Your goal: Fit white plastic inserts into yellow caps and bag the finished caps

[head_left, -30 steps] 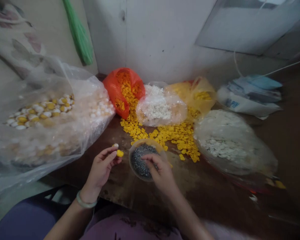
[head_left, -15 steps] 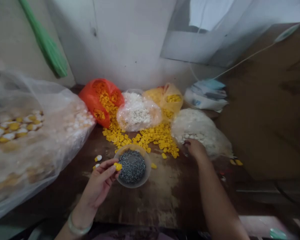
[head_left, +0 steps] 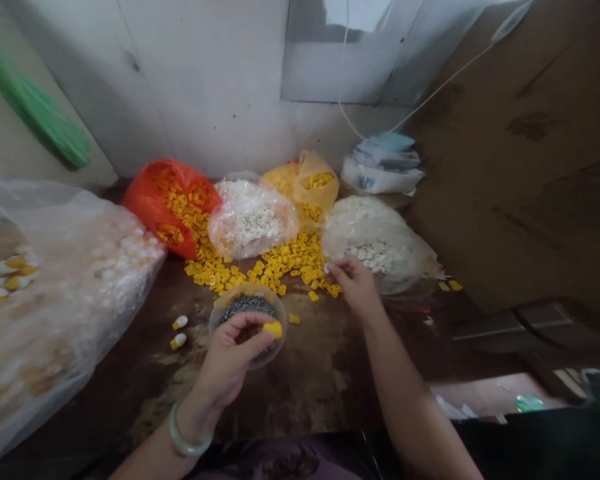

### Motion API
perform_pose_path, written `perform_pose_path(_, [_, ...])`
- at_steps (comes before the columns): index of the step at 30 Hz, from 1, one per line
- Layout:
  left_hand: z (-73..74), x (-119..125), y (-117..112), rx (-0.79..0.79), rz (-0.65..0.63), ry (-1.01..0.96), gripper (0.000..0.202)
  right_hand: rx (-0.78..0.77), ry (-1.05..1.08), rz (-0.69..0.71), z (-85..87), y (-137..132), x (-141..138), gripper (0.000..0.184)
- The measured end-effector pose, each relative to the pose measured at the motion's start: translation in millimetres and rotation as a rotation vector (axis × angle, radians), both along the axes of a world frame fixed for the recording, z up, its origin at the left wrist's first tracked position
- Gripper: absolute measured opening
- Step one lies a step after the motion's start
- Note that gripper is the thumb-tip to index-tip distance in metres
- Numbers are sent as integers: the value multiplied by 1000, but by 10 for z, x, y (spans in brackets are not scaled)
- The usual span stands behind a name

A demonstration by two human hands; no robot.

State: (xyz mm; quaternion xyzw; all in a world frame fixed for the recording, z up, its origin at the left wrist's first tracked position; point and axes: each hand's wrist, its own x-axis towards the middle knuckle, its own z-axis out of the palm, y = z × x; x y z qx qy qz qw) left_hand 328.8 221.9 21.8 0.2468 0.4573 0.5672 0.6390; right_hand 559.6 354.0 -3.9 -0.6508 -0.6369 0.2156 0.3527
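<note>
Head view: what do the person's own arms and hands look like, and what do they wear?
Both are bare, with no gloves or sleeves on the left hand or right hand. The left wrist carries a smooth, pale green bangle; the right wrist shows none. A dark purple patterned garment shows at the lap.

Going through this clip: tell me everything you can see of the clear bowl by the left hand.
The bowl is round, shallow and see-through, apparently clear plastic, with a plain rim. It sits on the stained tabletop, just below the scattered yellow pieces, and holds dark grey granules. The left hand covers its near part; whether they touch cannot be told.
</note>
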Motion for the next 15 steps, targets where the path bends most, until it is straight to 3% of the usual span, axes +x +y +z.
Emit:
perform_pose_path(3, [45, 59, 19, 251, -15, 172, 17, 98, 336, 273, 132, -491, -473, 25])
perform_pose_path(7, [97, 38, -5, 506, 42, 411, 12, 216, 454, 428, 372, -926, -765, 4])
perform_pose_path(15, [65, -51, -109, 678, 162, 705, 12, 44, 623, 555, 424, -1006, -744, 9])
